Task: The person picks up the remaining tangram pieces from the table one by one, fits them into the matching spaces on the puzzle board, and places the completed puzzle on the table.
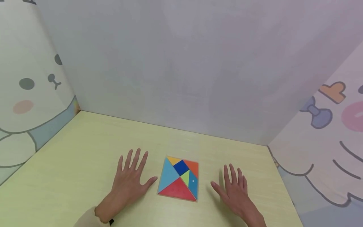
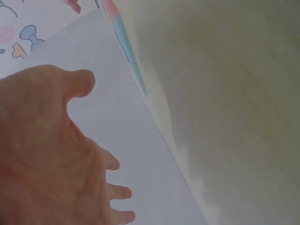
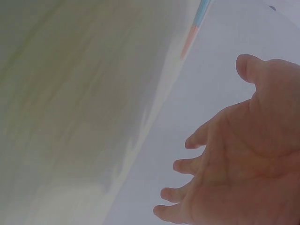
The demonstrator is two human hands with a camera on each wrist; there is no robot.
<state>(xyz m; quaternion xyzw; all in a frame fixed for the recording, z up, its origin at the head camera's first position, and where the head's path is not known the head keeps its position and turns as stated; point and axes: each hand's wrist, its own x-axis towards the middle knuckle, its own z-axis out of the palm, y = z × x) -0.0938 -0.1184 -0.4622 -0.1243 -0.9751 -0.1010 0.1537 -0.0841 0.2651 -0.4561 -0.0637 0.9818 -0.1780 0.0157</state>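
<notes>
A tangram puzzle [image 1: 170, 176] lies flat on the table, its coloured pieces fitted together into one four-sided shape. Among them are a light blue triangle [image 1: 169, 174], a red triangle [image 1: 178, 190], a dark blue square [image 1: 181, 167] and a blue piece with a white dot [image 1: 193, 185]. Left of the puzzle, my left hand [image 1: 129, 183] is spread palm down, its thumb tip close to the puzzle's edge. On the other side my right hand [image 1: 235, 192] has its fingers extended and thumb out, a short gap from the puzzle. Both wrist views show bare palms holding nothing.
The pale yellow table [image 1: 85, 151] meets a plain grey-white back wall [image 1: 175, 69]. Side panels with cartoon prints stand at the left [image 1: 25, 104] and right [image 1: 326, 151], bounding the work area. A light sleeve [image 1: 90, 218] covers the left forearm.
</notes>
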